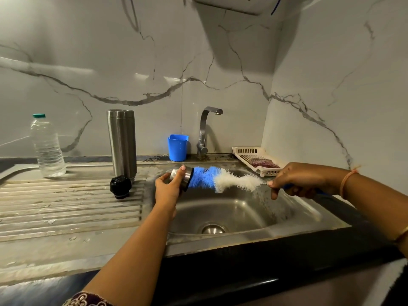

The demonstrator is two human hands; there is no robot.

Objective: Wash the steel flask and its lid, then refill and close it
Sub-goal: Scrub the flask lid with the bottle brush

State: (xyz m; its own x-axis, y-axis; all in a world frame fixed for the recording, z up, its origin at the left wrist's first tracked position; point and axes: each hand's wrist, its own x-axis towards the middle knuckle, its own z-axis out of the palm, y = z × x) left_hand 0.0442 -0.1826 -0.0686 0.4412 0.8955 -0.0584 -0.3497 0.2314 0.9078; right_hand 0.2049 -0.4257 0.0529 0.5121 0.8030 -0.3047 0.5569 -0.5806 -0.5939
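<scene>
Setting: kitchen corner with a veined marble-look wall (88, 62), a steel sink (238, 208) and its ribbed drainboard (66, 206) on the left.
Left hand (167, 191): grips the steel lid cup (188, 177) over the basin's far left; thumb on the closed end, fingers (182, 171) curled over its side, mouth facing right.
Bottle brush (220, 178): blue bristles pushed into the cup's mouth, white bristles trailing right.
Right hand (298, 180): fingers clamped round the brush's blue handle, right of the basin.
Steel flask (121, 140): upright and open at the drainboard's far edge, apart from both hands.
Black stopper (120, 187): on the drainboard, just in front of the flask.
Plastic water bottle (47, 146): capped, standing far left.
Tap (204, 131): behind the basin, a blue cup (177, 147) to its left.
White tray (258, 160): far right, holding a scrub pad (262, 162).
</scene>
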